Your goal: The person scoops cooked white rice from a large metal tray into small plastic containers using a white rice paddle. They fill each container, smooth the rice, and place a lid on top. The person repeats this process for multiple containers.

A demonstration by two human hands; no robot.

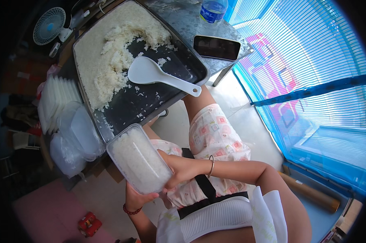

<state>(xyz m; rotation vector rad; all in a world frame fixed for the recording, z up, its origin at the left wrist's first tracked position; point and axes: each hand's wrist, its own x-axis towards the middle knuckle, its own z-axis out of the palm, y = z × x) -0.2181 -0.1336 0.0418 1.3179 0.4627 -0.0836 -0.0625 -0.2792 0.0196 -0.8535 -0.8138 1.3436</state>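
Both hands hold a clear rectangular plastic container [137,158] packed with white rice. It is tilted just off the near corner of the tray, and clear shiny plastic covers the rice; whether that is a lid I cannot tell. My left hand [140,194], with a beaded bracelet on the wrist, supports the near lower end. My right hand [183,168], wearing a metal bangle, grips the right side. Beyond it lies a large dark metal tray [122,106] with cooked rice [101,54] heaped at its far and left parts. A white rice paddle [146,71] rests inside, its handle over the rim.
Left of the tray are stacked clear lids [56,97] and bagged plastic containers [79,130]. A small fan [50,25] stands at far left. On the metal table [177,18] are a phone [216,47] and a water bottle [212,15]. A blue mesh screen [307,76] borders the right.
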